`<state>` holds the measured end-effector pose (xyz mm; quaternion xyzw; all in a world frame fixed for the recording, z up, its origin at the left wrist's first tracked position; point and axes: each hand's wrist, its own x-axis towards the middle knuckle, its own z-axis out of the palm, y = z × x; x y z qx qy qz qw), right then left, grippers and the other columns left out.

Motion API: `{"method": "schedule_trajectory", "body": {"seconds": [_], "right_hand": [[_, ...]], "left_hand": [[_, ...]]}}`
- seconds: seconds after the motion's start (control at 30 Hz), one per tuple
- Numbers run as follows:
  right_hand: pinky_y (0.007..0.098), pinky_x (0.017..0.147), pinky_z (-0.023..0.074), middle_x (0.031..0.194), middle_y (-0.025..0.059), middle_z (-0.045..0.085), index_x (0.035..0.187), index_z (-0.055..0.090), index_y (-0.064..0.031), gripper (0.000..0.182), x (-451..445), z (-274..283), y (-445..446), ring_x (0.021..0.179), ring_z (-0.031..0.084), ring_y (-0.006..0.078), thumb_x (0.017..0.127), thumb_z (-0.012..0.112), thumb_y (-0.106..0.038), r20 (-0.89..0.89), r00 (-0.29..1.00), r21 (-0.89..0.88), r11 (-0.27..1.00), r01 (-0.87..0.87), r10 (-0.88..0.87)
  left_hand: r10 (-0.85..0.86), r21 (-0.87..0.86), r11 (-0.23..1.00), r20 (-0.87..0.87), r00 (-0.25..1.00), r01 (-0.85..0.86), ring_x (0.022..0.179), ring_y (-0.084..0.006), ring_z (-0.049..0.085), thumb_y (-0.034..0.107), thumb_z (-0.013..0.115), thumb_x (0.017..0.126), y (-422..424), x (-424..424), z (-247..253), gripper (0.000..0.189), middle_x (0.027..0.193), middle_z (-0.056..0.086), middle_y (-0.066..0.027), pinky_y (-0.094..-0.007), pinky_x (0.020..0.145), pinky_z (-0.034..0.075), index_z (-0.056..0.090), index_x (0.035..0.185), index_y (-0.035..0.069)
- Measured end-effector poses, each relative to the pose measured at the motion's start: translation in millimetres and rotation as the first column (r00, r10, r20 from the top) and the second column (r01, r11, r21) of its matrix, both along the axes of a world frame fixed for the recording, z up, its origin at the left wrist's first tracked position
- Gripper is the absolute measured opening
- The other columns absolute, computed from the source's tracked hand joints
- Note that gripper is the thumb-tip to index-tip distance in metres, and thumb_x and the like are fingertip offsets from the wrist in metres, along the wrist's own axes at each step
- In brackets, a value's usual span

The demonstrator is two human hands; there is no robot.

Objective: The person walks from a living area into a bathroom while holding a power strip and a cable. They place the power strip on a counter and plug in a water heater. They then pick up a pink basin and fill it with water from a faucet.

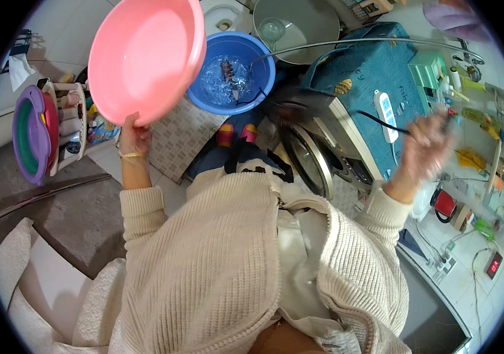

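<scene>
My left hand (pixel 135 137) grips the rim of a pink plastic basin (pixel 146 62), which is held up and tilted. Raised above the washing machine's right side, my right hand (pixel 429 146) is blurred; a black cable (pixel 378 119) runs into its closed fingers. A blue plastic basin (pixel 267 73) beyond my feet holds bubbling water, with a coiled immersion heater (pixel 227 73) in it. From the right, a metal shower hose (pixel 349 42) reaches over that basin. A white power strip (pixel 385 115) lies on the teal cover of the washing machine, just left of my right hand.
A large tub (pixel 322 26) with a clear ladle stands behind the blue basin. The washing machine's round door (pixel 307 161) hangs open near my legs. At left, a white shelf rack (pixel 82 132) stands beside a purple-and-green basin (pixel 31 137). Crowded glass shelves line the right.
</scene>
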<state>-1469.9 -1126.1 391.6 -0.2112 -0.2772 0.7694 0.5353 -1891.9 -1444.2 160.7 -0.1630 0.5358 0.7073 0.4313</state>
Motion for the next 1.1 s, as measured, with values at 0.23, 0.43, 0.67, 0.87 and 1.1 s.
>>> {"method": "schedule_trajectory", "body": {"seconds": [0.23,0.43,0.67,0.87,1.1], "right_hand": [[0.0195,0.038,0.0298,0.066,-0.0018,0.039,0.119,0.050,0.0046,0.031,30,2,-24,0.049,0.033,0.0064,0.095,0.055,-0.015,0.056,0.994,-0.002,0.996,0.093,-0.093],[0.0220,0.041,0.0220,0.055,-0.0045,0.036,0.098,0.057,-0.0049,0.035,-18,-65,-72,0.047,0.031,0.0076,0.096,0.053,-0.040,0.334,0.850,-0.696,0.714,-0.068,0.406],[0.0218,0.050,0.0279,0.060,-0.0053,0.039,0.093,0.052,-0.0073,0.011,-12,-13,-86,0.053,0.036,0.0060,0.091,0.060,-0.014,0.814,0.574,0.059,0.995,0.076,-0.092],[0.0245,0.049,0.0209,0.057,-0.0075,0.027,0.072,0.042,-0.0153,0.027,14,-6,-85,0.051,0.025,0.0070,0.093,0.058,-0.021,0.669,0.658,0.267,0.937,0.224,-0.347],[0.0252,0.046,0.0194,0.051,-0.0070,0.031,0.056,0.044,-0.0158,0.037,120,132,-62,0.046,0.024,0.0076,0.085,0.060,-0.031,-0.224,0.964,0.714,0.650,0.260,-0.140]], "left_hand": [[-0.028,0.027,0.999,-0.019,0.999,0.028,0.056,-0.0079,0.050,0.018,0.063,0.084,14,5,-4,0.017,0.073,0.057,0.0022,-0.0176,0.038,0.032,0.053,0.097,0.013],[-0.098,0.099,0.990,0.015,0.995,0.096,0.057,-0.0082,0.053,0.016,0.064,0.084,32,9,-10,0.017,0.074,0.059,0.0012,-0.0170,0.038,0.036,0.054,0.097,0.013],[-0.128,-0.019,0.992,-0.115,0.985,0.126,0.057,-0.0071,0.052,0.018,0.064,0.084,46,16,-3,0.014,0.074,0.057,0.0022,-0.0167,0.038,0.033,0.055,0.094,0.012],[-0.201,-0.116,0.976,-0.181,0.963,0.182,0.056,-0.0089,0.051,0.019,0.063,0.083,54,15,-16,0.014,0.075,0.058,0.0002,-0.0202,0.040,0.032,0.057,0.093,0.010],[-0.263,-0.222,0.947,-0.125,0.957,0.232,0.056,-0.0094,0.052,0.022,0.061,0.083,59,14,-52,0.019,0.075,0.060,-0.0011,-0.0216,0.042,0.030,0.058,0.096,0.009]]}}
